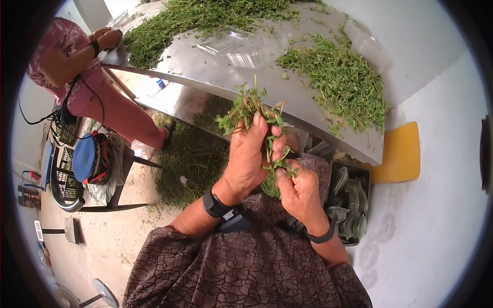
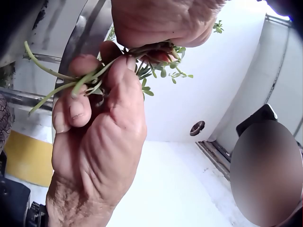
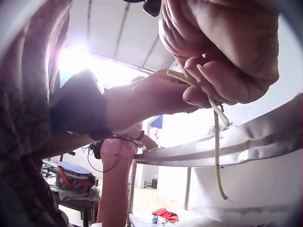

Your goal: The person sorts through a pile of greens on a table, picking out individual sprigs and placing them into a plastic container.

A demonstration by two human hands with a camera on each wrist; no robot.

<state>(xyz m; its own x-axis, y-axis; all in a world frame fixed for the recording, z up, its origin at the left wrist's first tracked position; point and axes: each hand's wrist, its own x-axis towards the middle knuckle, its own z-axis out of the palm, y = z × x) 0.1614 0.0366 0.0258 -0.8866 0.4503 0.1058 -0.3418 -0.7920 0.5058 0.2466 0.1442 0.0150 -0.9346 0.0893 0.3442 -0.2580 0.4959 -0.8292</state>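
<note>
Just in front of the body, the left hand (image 1: 249,156) grips a small bunch of green leafy stems (image 1: 249,110), thumb laid over it. Beside it and a little lower, the right hand (image 1: 303,192) pinches leafy sprigs (image 1: 281,163) between thumb and fingers. In the left wrist view, the right hand (image 2: 104,127) holds pale cut stem ends (image 2: 49,101) that stick out past its fingers, close under the left hand (image 2: 165,21). Seen from the right wrist, thin stems (image 3: 218,151) hang below the right hand (image 3: 222,56), and the left hand (image 3: 156,97) is partly hidden behind it.
A metal table (image 1: 205,61) ahead bears heaps of greens (image 1: 344,82) and clear plastic containers (image 1: 251,49). More greens (image 1: 187,154) lie on the floor. A black crate (image 1: 349,205) of clear packs and a yellow board (image 1: 398,154) stand at right. Another person (image 1: 97,87) stands left.
</note>
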